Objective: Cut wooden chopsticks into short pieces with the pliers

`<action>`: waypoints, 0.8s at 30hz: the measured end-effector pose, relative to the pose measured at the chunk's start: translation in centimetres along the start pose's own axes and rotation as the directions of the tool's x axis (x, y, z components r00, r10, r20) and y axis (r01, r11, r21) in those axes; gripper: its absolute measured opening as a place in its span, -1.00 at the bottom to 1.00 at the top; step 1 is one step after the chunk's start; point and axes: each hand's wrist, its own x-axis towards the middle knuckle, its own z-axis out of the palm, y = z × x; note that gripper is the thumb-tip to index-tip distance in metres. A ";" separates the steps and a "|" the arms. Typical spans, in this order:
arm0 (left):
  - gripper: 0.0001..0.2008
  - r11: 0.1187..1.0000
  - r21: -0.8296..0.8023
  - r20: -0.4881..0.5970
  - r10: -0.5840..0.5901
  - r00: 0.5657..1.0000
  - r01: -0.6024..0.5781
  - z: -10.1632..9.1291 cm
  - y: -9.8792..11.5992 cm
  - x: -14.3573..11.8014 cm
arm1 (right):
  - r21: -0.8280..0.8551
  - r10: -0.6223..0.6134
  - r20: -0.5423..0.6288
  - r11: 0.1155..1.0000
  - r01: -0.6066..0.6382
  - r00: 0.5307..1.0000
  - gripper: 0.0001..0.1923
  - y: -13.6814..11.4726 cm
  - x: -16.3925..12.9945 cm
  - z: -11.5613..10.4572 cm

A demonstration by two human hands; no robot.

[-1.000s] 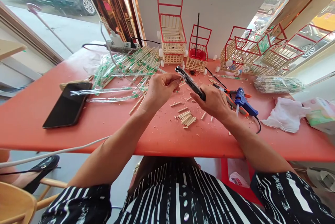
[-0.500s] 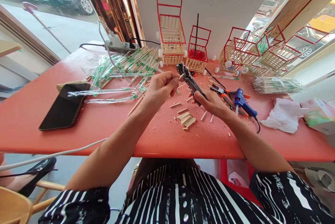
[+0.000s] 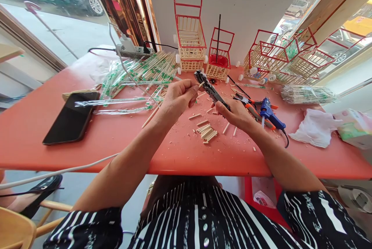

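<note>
Where the red table (image 3: pixel 87 140) runs off both sides, its ends are cut off, and the near edge hides the person's lap behind a striped shirt (image 3: pixel 203 222). At the far wall stand stick-and-red-wire baskets (image 3: pixel 190 39); the ones far right overlap so that I cannot count them. A heap of wrapped sticks (image 3: pixel 139 72) lies far left, partly under a white cable (image 3: pixel 122 59), and a black phone (image 3: pixel 71 117) lies left of it nearer the edge. To the right are a white cloth (image 3: pixel 315 127), a blue glue gun (image 3: pixel 269 111) and orange-handled pliers (image 3: pixel 255 111), half covered by the gun.

Mid-table and raised above it, the right hand (image 3: pixel 238 115) is closed round the handles of black cutters (image 3: pixel 209 88); the palm hides most of the handles, and only the head juts far-left. The left hand (image 3: pixel 178 97) pinches a short stick (image 3: pixel 201 84) at the cutter head; just its tip shows past the fingertips, and whether the blades touch it is too small to tell. Below the hands lie cut pieces (image 3: pixel 207 132) in a small pile among scattered chips.
</note>
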 end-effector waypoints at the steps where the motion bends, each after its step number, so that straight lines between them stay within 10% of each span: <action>1: -0.81 1.000 -0.001 -0.001 -0.002 1.000 0.002 0.0 0.0 0.0 | -0.005 0.005 0.000 1.000 -0.005 1.000 -0.16 0.1 0.0 0.0; 24: -0.86 0.997 0.072 0.010 0.012 1.000 -0.012 -0.6 -1.0 0.2 | 0.012 -0.053 -0.046 0.998 0.054 0.998 -0.32 -0.3 -0.3 0.1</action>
